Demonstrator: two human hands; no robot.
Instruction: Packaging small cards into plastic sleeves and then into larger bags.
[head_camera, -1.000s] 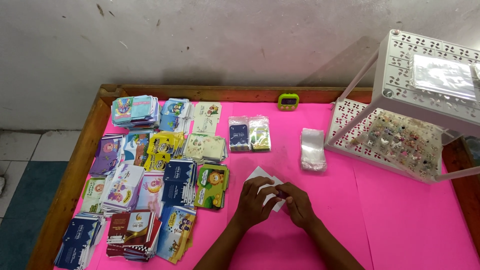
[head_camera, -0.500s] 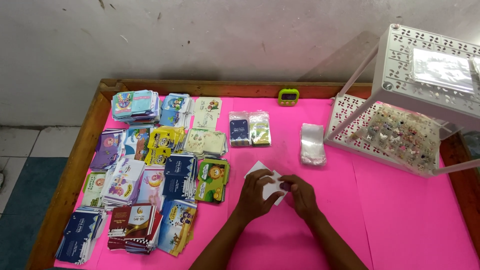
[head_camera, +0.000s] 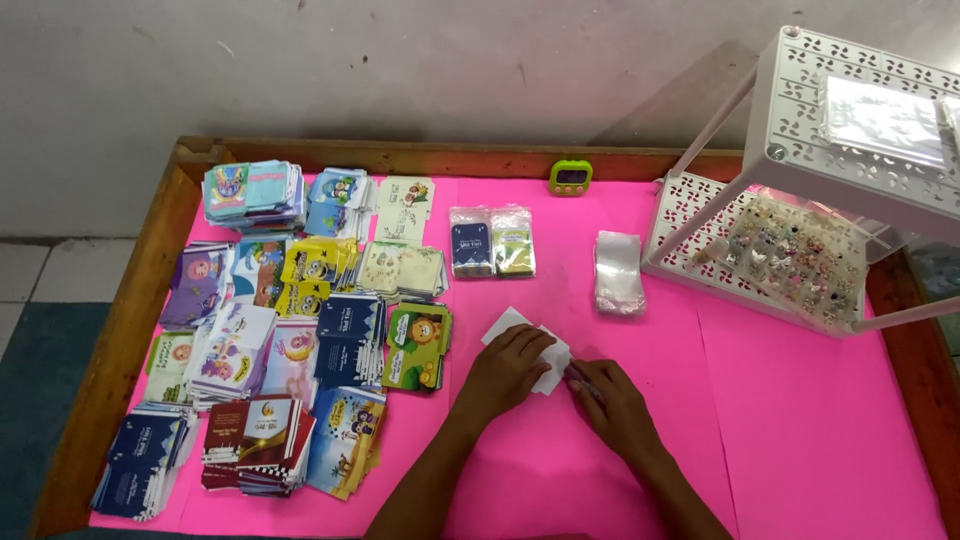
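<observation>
- Your left hand (head_camera: 505, 368) is lying flat, palm down and fingers loosely spread, pressing on the white paper (head_camera: 527, 340) that is sitting on the pink sheet (head_camera: 800, 420) right under and just ahead of it.
- Your right hand (head_camera: 612, 400) is curling closed around a thin dark stick-like thing, likely a pen (head_camera: 580, 378), with its tip touching the paper's near right edge.
- The paper could be sliding or creasing if your left hand is easing off while the pen is pushing; the sheet looks smooth.
- Just to the left of your left hand, the green card stack (head_camera: 418, 345) and the blue ones (head_camera: 350, 340) are leaning unevenly; a sweeping wrist could be knocking them over.
- Ahead of your right hand, the clear sleeves (head_camera: 618, 272) are lying loose and could be scattering at a brush.
- Farther ahead to the right, the white rack (head_camera: 860, 110) is overhanging, with its leg slanting down.
- To the right of your right hand and toward you, the sheet is offering open room up to the wooden rim (head_camera: 915, 350).
</observation>
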